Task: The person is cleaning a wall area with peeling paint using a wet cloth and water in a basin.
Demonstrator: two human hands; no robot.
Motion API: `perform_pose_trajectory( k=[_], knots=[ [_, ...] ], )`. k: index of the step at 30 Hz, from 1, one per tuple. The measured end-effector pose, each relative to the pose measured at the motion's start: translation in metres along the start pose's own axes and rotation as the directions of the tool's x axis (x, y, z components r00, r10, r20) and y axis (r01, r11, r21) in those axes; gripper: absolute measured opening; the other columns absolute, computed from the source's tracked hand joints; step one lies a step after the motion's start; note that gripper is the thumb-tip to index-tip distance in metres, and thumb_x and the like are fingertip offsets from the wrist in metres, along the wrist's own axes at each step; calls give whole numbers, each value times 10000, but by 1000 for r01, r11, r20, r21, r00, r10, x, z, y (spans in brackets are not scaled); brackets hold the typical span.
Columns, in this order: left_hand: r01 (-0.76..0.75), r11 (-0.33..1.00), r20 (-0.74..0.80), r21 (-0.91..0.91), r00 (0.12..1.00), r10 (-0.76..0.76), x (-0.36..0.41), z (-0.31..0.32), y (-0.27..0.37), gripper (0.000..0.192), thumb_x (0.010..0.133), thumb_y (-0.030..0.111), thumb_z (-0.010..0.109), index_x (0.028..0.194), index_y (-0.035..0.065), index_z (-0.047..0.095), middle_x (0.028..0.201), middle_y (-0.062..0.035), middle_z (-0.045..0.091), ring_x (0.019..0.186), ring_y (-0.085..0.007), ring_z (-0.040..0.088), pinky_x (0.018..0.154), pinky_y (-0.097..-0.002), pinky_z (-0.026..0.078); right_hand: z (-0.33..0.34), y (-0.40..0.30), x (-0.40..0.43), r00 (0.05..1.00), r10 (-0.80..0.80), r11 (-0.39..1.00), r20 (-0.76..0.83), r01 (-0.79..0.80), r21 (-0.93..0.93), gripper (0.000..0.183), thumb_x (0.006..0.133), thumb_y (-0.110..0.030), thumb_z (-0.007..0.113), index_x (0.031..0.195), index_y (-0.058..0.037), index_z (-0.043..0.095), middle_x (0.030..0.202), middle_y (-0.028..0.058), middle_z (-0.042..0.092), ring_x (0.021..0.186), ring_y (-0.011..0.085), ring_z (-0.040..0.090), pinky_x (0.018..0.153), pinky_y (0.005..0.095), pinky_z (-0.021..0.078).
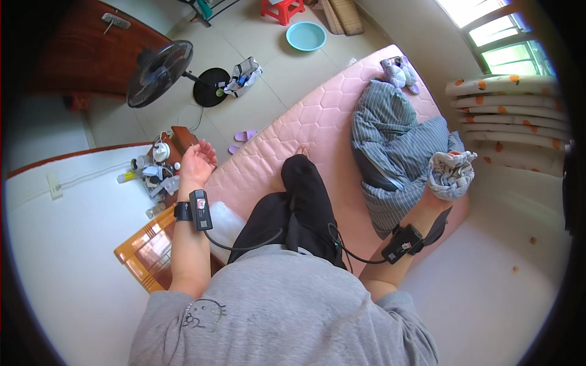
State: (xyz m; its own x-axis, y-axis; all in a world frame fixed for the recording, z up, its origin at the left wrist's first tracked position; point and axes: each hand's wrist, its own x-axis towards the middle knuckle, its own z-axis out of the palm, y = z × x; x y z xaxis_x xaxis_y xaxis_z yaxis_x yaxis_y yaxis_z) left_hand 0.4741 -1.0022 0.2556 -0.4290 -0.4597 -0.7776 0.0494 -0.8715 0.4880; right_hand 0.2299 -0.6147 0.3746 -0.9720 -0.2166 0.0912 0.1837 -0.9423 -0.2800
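Observation:
My left hand [198,162] is raised palm up with loosely curled fingers and holds nothing. It hovers beside a small cluttered bedside surface. My right hand [433,196] is bunched in a crumpled pale patterned cloth [452,176], which covers most of the hand. That cloth is up near the wall, above the edge of a grey striped quilt [393,137]. The quilt lies heaped on a bed with a pink quilted mattress [316,105]. Black devices with cables are strapped to both forearms.
Plush toys [398,73] rest at the bed's far corner. Folded orange-patterned padding [512,114] is by the window. A pedestal fan [160,73], a bag [244,77], purple slippers [245,135], a turquoise basin [306,36] and a red stool [283,10] stand on the tiled floor. A wooden headboard [149,247] is at left.

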Motion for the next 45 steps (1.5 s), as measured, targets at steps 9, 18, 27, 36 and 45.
perform_pose_trajectory(
  k=[9,18,27,36,45],
  knots=[
    [41,988,33,151,998,-46,58,78,20,188,761,175,433,910,69,479,846,-45,497,753,-177,480,662,-307,387,-51,3,46,971,-16,999,-238,24,29,225,762,-193,433,909,-64,544,871,67,547,825,193,509,733,343,385],
    [78,964,7,253,997,-82,101,93,14,234,772,183,424,967,59,464,878,-54,490,772,-182,479,676,-299,391,-90,15,69,947,-50,998,-317,34,-54,284,763,-228,452,989,-65,502,932,79,528,879,201,487,758,367,383],
    [-64,896,246,440,968,-51,253,130,-3,252,784,214,434,974,55,478,864,-47,511,770,-172,492,669,-291,401,-187,26,96,995,-1,986,-103,-17,-168,305,749,-232,458,996,-60,506,954,112,509,876,228,471,789,358,354],
    [-298,690,491,660,866,-95,395,207,-59,255,803,188,411,995,29,463,893,-56,491,748,-149,488,648,-253,404,-351,73,121,943,-232,932,-240,145,-333,275,739,-171,453,960,-19,513,927,108,542,829,205,492,751,357,350],
    [-367,356,452,859,871,-193,453,247,-67,273,820,209,394,1011,25,460,883,-41,491,753,-127,480,663,-232,400,-423,88,168,973,-142,957,-184,87,-278,169,655,-59,420,801,-3,481,736,76,465,718,180,431,706,331,322]
  ],
)
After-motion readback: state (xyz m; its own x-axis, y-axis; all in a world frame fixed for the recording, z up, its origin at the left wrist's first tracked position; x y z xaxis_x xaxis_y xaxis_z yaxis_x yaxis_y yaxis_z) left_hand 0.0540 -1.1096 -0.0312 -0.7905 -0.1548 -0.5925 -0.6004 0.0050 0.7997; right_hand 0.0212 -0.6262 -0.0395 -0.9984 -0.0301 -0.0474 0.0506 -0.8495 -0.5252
